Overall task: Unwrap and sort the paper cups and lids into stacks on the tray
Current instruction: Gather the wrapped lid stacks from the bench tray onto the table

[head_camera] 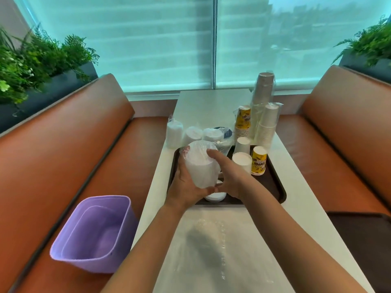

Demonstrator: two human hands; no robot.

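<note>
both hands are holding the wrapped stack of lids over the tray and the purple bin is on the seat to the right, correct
Not quite. The head view shows the purple bin on the seat to the person's left, not the right. The rest holds: the left hand and right hand both hold the wrapped stack of lids over the tray.

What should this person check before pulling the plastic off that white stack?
1. Both hands hold the plastic-wrapped white lid stack: left hand, right hand: ok.
2. Stack is over the dark brown plastic tray: ok.
3. Lilac plastic bin within reach for the wrapper: ok.
4. Wrapper's open end found: cannot tell.
5. Bare tray space left beside the white paper cup and yellow printed cup: ok.
</note>
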